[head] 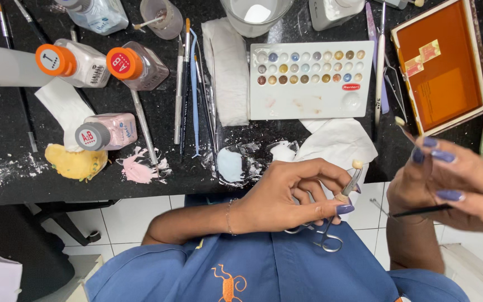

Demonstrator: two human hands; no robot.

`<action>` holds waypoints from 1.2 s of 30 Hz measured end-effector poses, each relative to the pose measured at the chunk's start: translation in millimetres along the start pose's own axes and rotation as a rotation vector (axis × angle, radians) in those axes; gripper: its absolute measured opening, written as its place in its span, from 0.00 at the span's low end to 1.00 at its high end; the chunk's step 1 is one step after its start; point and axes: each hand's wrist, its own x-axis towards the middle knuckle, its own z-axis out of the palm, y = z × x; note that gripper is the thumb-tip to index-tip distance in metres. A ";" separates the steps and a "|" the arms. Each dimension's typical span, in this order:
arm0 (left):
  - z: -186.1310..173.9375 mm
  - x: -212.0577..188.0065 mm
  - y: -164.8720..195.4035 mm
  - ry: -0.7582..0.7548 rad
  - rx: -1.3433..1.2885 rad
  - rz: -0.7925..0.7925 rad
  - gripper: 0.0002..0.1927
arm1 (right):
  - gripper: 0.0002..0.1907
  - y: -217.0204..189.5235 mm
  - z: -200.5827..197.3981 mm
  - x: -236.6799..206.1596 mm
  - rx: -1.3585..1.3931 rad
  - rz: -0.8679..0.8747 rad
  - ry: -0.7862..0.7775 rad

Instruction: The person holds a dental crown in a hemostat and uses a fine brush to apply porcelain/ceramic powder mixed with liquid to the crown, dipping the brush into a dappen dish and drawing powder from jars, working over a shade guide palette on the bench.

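The left hand [294,193] sits low in front of the body, forearm coming in from the left and bent at the elbow, a thin bracelet at the wrist. Its fingers curl inward, the thumb pressed against the forefinger in a tight pinch grip, painted nails showing. The right hand [454,187] is raised a little higher on the right, well apart from the left, its wrist rising from below. Its fingers are spread loosely and blurred, the forefinger stretched up and to the left, the others folded in a light pinch.
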 end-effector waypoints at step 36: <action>-19.4 -23.9 -23.0 0.413 0.383 0.250 0.15 | 0.21 -85.4 54.8 -35.3 0.569 0.588 -0.095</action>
